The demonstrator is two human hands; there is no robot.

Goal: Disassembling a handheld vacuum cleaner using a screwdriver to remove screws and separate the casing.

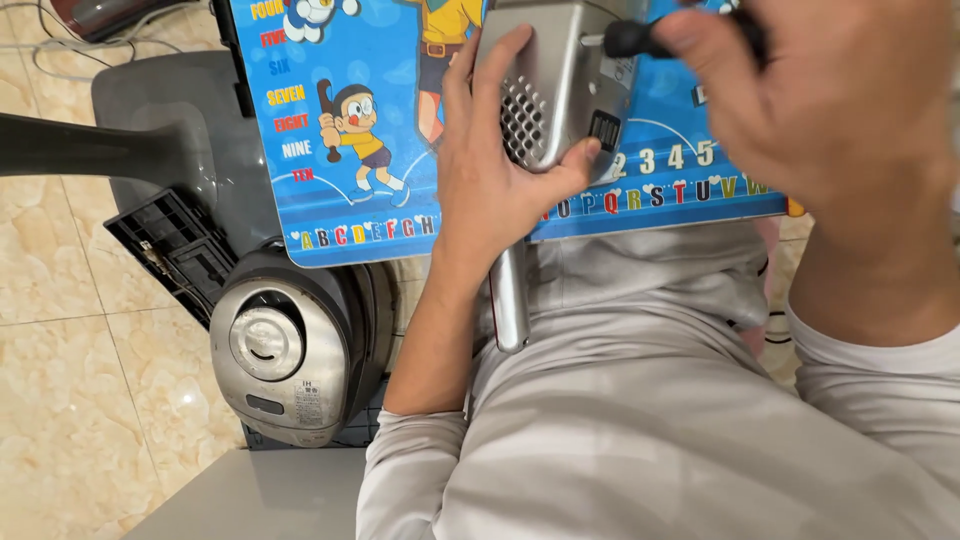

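A silver metal device (pixel 555 85) is gripped by the left hand (pixel 495 175); at two o'clock, a black-handled screwdriver (pixel 635 38) is pinched by the right hand (pixel 840 100).

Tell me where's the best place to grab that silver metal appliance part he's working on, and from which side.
Probably by its perforated side, coming from the left, as the left hand does now: palm on the wall, thumb hooked under the lower edge. The silver housing is boxy with flat walls, so a wrap-around grip looks steady. That leaves the top free, where the right hand works a black-handled screwdriver.
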